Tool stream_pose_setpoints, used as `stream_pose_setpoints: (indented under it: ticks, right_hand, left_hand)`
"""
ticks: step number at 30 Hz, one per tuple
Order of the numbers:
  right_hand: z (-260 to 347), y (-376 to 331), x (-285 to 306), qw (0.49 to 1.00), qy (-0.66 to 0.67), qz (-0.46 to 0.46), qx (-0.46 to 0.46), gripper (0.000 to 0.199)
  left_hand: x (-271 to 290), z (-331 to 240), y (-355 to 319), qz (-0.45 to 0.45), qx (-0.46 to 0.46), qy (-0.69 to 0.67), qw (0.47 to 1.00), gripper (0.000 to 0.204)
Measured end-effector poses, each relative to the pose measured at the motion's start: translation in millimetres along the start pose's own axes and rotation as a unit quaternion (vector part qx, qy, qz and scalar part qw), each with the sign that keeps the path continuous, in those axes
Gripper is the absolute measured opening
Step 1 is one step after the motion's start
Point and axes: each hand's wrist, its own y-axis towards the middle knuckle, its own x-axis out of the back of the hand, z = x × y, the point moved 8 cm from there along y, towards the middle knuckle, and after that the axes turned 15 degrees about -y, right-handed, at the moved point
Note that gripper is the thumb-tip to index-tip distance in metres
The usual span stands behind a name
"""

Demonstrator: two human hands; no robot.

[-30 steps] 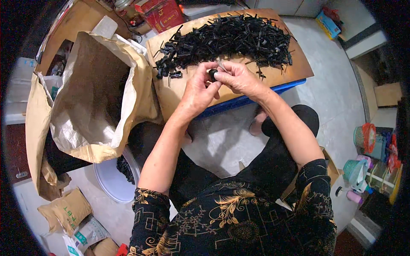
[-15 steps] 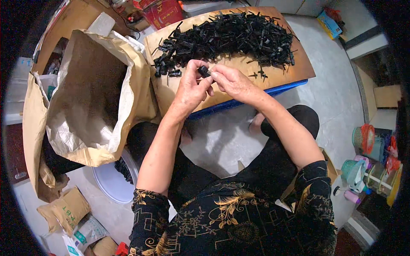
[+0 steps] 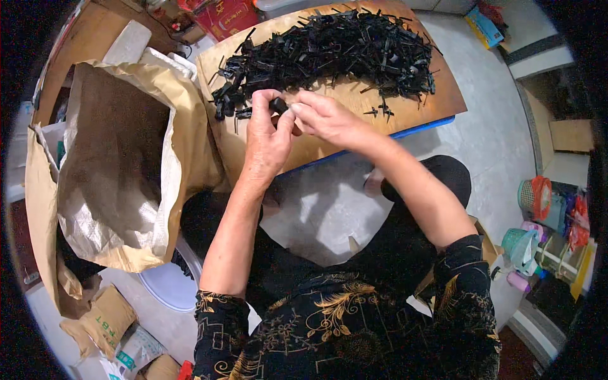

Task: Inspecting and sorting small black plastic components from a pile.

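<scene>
A small black plastic part (image 3: pixel 277 105) sits between the fingers of my left hand (image 3: pixel 266 139), which are closed round it. My right hand (image 3: pixel 330 120) pinches at its right end, thumb and forefinger pressed together beside my left thumb. Both hands hover over the near edge of a wooden board (image 3: pixel 231 142). Behind them lies a wide heap of black plastic parts (image 3: pixel 329 54), many with thin stems. Several loose pieces (image 3: pixel 382 111) lie apart from the heap, right of my hands. Fingers hide much of the held part.
Left of the board stands a large open paper sack (image 3: pixel 183 136) with a pale woven lining. Below it is a white tub (image 3: pixel 166 288) with black pieces inside. A red box (image 3: pixel 225 19) stands behind the board. Small baskets (image 3: pixel 516 242) and bags crowd the far right.
Both hands have shifted slightly left with the black plastic part, and it now sits at a different angle. The whole view has also moved a little.
</scene>
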Motion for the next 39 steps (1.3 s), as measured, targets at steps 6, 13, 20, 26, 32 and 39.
stream_pose_setpoints:
  ticks: [6, 13, 20, 26, 32, 39]
  right_hand:
    - [-17, -8, 98, 0.936, -0.323, -0.127, -0.061, 0.027]
    - [-15, 6, 102, 0.879, -0.447, -0.161, -0.042, 0.03]
    - [-16, 24, 70, 0.809, -0.575, -0.12, -0.004, 0.031]
    - [-14, 29, 65, 0.813, -0.554, -0.172, 0.049, 0.021]
    - [1, 23, 58, 0.96, -0.248, -0.115, 0.06, 0.018]
    - [1, 6, 48, 0.973, 0.22, -0.016, -0.069, 0.021]
  left_hand:
    - [23, 29, 9, -0.092, 0.22, -0.338, 0.91, 0.017]
    - [3, 43, 7, -0.082, 0.262, -0.502, 0.82, 0.016]
    - [-6, 49, 0, -0.103, 0.305, -0.487, 0.812, 0.018]
    - [-11, 53, -3, -0.035, 0.32, -0.519, 0.792, 0.026]
    - [-14, 35, -9, -0.005, 0.296, -0.415, 0.86, 0.025]
    - [-14, 20, -10, -0.031, 0.195, -0.262, 0.945, 0.038]
